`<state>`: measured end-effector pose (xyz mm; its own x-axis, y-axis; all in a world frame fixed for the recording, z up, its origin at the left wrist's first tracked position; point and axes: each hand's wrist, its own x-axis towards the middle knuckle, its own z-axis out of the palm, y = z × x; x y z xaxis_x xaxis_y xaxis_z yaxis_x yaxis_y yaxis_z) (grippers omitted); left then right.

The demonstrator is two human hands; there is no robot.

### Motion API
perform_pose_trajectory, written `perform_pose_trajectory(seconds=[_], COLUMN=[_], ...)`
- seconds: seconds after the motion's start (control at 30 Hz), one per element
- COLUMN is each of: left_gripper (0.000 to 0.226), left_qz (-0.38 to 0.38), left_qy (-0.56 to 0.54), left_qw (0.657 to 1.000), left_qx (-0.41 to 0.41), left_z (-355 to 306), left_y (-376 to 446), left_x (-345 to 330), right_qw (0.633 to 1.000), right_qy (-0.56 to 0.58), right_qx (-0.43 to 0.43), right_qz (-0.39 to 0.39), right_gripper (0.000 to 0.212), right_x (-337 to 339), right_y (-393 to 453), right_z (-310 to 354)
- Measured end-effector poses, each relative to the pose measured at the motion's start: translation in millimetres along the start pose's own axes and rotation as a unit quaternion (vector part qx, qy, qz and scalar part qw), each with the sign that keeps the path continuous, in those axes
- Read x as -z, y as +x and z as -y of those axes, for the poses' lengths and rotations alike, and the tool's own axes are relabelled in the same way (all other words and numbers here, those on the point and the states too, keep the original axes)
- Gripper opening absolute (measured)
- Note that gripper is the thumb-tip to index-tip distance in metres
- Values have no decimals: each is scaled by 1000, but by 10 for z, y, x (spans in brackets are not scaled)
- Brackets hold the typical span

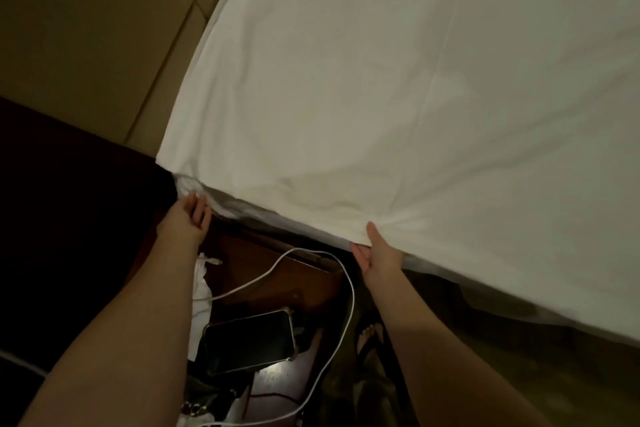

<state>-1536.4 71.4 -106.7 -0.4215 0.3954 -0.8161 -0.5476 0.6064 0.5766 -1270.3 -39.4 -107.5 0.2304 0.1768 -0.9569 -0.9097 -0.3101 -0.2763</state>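
White sheet (381, 80) lies spread almost smooth across the upper right of the frame, but its corner at centre left is bunched and seemingly not yet tucked. The right hand (379, 253) pinches the lower edge, thumb on top. The left hand (187, 215), fingers loosely straight, touches the bunched corner.

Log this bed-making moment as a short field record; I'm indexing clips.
activity: fitting white sheet along the mattress edge
left grip: touches the bunched sheet corner
right grip: pinches the sheet edge, thumb on top
bedside: phone, screen dark, on wooden nightstand; white cable loops beside it
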Motion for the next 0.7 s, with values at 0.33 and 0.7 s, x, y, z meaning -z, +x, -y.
perform_pose_trajectory(seconds=[0.33, 0.7], left_gripper=[22, 40], left_qz=[44, 33], left_qy=[-10, -40], left_qw=[998, 987], left_qx=[50, -153], left_z=[-156, -824], left_y=[-95, 101], left_x=[-363, -610], right_qw=[993, 992], right_qy=[6, -15], right_qx=[34, 63], right_qz=[111, 108], right_gripper=[36, 19], right_x=[225, 218], right_y=[-243, -145], right_z=[126, 24])
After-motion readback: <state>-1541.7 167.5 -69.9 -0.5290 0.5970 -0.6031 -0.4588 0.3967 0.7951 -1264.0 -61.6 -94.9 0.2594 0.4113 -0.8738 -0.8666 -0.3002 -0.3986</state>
